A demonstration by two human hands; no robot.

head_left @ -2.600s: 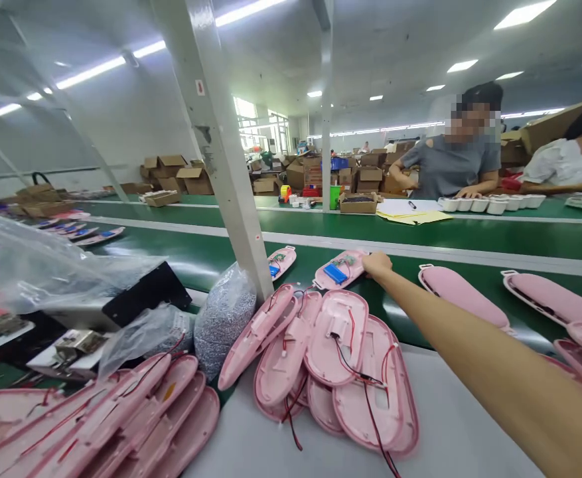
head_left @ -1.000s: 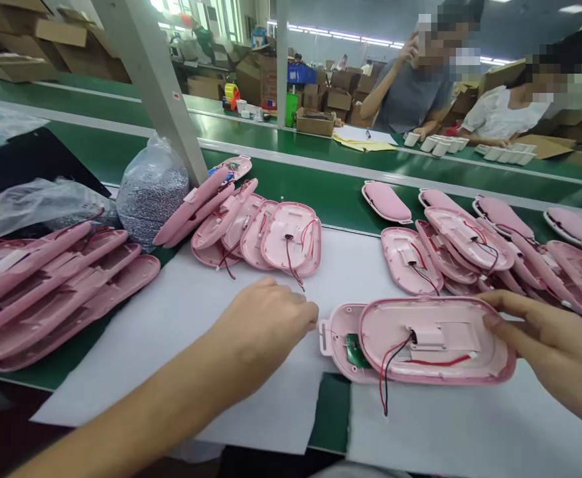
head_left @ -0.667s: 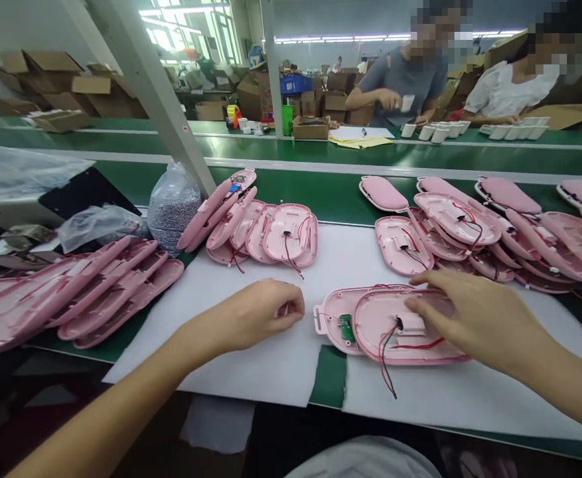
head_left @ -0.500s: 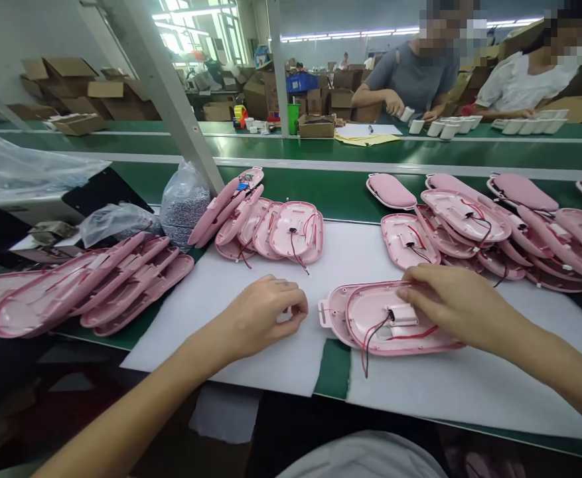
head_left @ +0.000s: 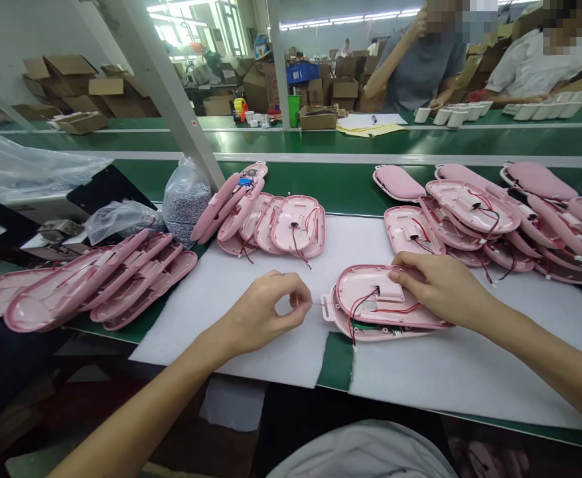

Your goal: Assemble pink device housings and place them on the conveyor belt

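Note:
My right hand (head_left: 433, 285) grips the right end of a pink plastic shell half (head_left: 360, 302), hollow side up, with red and black wires and a white block inside. This shell half lies over a second pink shell (head_left: 340, 320), which has a loop tab at its left end and shows a strip of green circuit board along its front edge. To the left of both, my left hand (head_left: 265, 309) hovers over the white sheet (head_left: 196, 345), thumb and forefinger pinched in a ring. Whatever is between those fingertips is too small to make out.
Pink shells are piled at the left (head_left: 121, 285), at centre back (head_left: 291, 229) and at the right (head_left: 474, 212). Near a slanted metal post (head_left: 171, 86) sits a plastic bag of small dark parts (head_left: 186, 206). Across the green bench, two people handle white parts (head_left: 457, 118).
The upper shell half has shifted left and away from me with my right hand, uncovering green circuit board in the lower shell. My left thumb and forefinger have closed into a pinch.

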